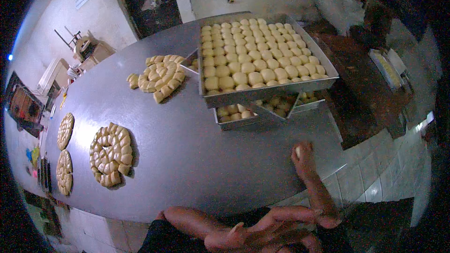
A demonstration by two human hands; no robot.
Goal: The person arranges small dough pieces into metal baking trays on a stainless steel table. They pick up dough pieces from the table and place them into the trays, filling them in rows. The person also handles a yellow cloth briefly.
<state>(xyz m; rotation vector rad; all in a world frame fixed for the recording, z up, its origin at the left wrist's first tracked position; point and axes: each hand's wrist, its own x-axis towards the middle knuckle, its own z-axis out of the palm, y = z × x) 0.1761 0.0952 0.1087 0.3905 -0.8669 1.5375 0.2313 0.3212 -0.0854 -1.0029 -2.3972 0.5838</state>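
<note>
My right hand (pixel 303 153) is above the right part of a grey metal worktable (pixel 197 161), its fingers curled round a small pale piece that looks like dough (pixel 298 152). My left hand (pixel 225 239) is low at the picture's bottom, close to my body; its fingers are blurred, and whether it holds anything cannot be told. Beyond my right hand, a large metal tray (pixel 267 89) holds rows of round dough balls (pixel 260 65). It rests above smaller trays of dough balls (pixel 235 114). To the left lie coiled, segmented dough rounds (pixel 112 151).
Another segmented dough round (pixel 163 75) lies beside the tray stack, partly broken up. Two flatter rounds (pixel 65 131) lie near the far left edge. A hand-press-like device (pixel 82 45) stands by the wall. Right of the table are a tiled floor (pixel 372 168) and a brown surface (pixel 346 77).
</note>
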